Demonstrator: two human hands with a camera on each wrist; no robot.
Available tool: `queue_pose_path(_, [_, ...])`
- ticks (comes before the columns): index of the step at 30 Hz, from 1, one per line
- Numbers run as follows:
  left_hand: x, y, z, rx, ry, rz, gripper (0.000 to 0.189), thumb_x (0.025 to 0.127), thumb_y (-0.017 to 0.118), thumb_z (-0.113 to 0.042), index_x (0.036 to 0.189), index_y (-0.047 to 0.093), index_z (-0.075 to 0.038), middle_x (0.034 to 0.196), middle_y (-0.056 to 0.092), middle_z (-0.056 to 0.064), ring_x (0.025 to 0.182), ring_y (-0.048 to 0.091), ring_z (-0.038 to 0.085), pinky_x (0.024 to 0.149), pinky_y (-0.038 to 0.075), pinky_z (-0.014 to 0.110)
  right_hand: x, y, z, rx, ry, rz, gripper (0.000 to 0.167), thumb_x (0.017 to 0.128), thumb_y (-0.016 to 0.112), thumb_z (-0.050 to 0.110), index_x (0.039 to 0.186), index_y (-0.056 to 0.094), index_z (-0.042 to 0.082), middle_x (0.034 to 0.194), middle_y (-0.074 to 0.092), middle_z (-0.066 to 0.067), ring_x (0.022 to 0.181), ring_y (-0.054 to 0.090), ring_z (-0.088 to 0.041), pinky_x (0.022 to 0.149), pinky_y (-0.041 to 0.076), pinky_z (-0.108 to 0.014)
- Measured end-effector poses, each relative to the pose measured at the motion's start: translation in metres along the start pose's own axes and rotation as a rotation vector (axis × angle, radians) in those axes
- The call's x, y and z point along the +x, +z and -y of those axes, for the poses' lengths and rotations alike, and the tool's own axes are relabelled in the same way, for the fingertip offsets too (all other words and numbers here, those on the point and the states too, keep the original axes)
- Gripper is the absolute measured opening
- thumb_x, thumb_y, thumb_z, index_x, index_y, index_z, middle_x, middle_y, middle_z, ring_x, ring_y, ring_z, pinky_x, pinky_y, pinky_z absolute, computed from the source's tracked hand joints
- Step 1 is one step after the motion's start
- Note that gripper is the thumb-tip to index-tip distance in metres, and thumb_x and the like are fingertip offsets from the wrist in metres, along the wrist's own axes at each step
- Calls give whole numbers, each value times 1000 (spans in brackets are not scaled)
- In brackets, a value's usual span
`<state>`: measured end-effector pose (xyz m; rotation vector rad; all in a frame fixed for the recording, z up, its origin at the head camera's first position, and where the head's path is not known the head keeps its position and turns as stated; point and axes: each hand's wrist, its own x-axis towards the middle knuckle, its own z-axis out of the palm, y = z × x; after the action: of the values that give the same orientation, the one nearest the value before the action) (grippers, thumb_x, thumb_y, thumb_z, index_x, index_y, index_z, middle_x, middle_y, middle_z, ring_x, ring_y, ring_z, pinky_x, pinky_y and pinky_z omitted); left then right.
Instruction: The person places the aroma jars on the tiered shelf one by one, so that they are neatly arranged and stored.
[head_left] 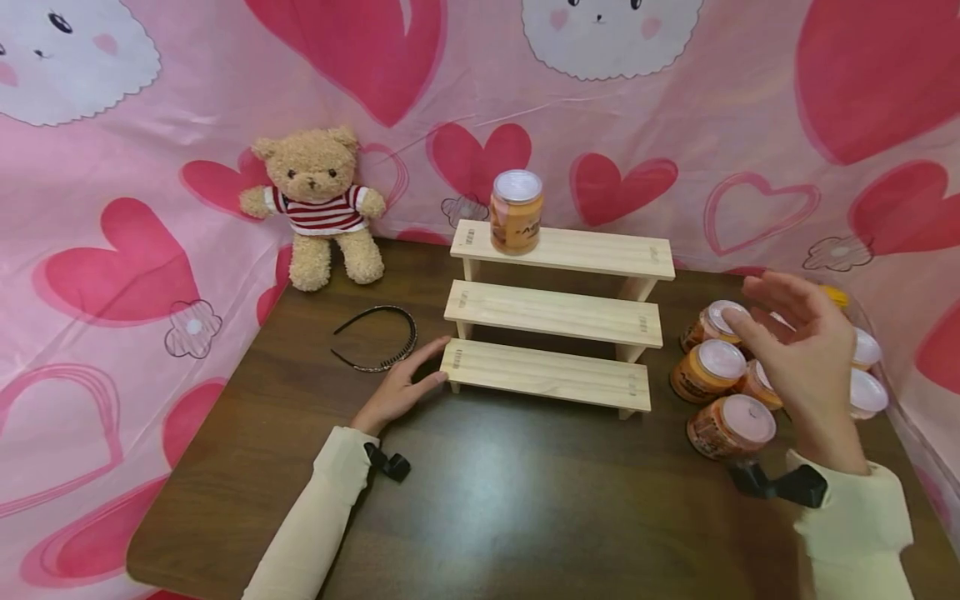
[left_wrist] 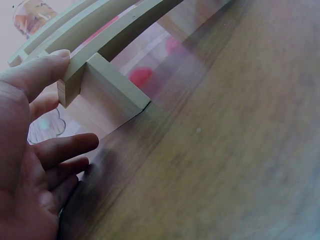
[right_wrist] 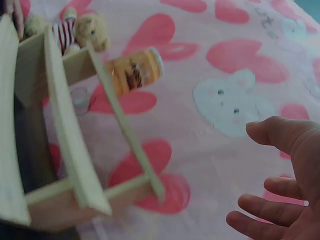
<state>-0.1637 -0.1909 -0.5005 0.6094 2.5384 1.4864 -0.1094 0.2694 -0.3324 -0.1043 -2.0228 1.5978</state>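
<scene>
My left hand (head_left: 400, 388) is at the left end of a three-tier wooden display stand (head_left: 555, 312). In the left wrist view, thumb and index finger grip the end of the lowest board (left_wrist: 67, 85), while the other fingers extend below it. One orange can (head_left: 517, 212) with a pale lid stands upright on the top tier, towards its left end. My right hand (head_left: 813, 358) hovers over a group of similar cans (head_left: 708, 372) right of the stand, thumb and fingers apart and holding nothing. It hides part of that group.
A teddy bear (head_left: 315, 204) in a striped shirt sits at the back left. A black headband (head_left: 386, 362) lies beside my left hand. Pink heart-patterned cloth (head_left: 630, 117) hangs behind the dark wooden table (head_left: 465, 517), whose rounded corner is at front left.
</scene>
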Motion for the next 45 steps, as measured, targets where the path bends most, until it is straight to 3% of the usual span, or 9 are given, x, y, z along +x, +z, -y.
queue_pose_path(7, [1,1,0,5,2,3,58,100,62,-31,154,41,-26,160,43,3,150,37,26,120,28,57,-22,-29,-30,-156,47,-25,49,76,76,-16,121,68,3,102,73,15,92,69,4,81,49,-4])
queue_pose_path(9, [1,1,-1,5,1,3,58,100,62,-31,154,41,-26,160,42,2,150,37,26,120,28,56,-30,-37,-38,-238,52,-13,48,77,77,-13,121,68,4,102,71,18,92,68,8,81,48,-2])
queue_pose_path(15, [-1,-1,-2,-2,0,2,59,100,62,-31,154,41,-26,160,41,3,150,36,27,120,27,57,-51,-53,-60,-316,94,54,51,78,79,-9,125,65,4,104,67,26,95,65,14,83,45,1])
queue_pose_path(21, [-1,0,-3,4,0,0,58,100,62,-31,154,41,-27,160,41,3,150,36,27,120,28,57,-67,-60,-75,-343,61,125,56,78,79,-9,130,62,3,106,66,32,97,63,17,85,42,1])
queue_pose_path(35, [-2,0,-2,18,17,-8,58,100,62,-30,154,42,-24,160,41,7,150,37,30,118,30,59,-87,-63,-88,-352,62,143,63,77,79,-10,135,58,2,118,63,34,109,57,19,88,40,1])
queue_pose_path(45, [-2,0,-1,9,-3,0,58,100,62,-30,154,41,-28,161,40,2,151,35,26,120,28,57,-97,-66,-101,-392,110,141,66,79,80,-5,140,56,7,117,57,37,101,54,24,83,41,3])
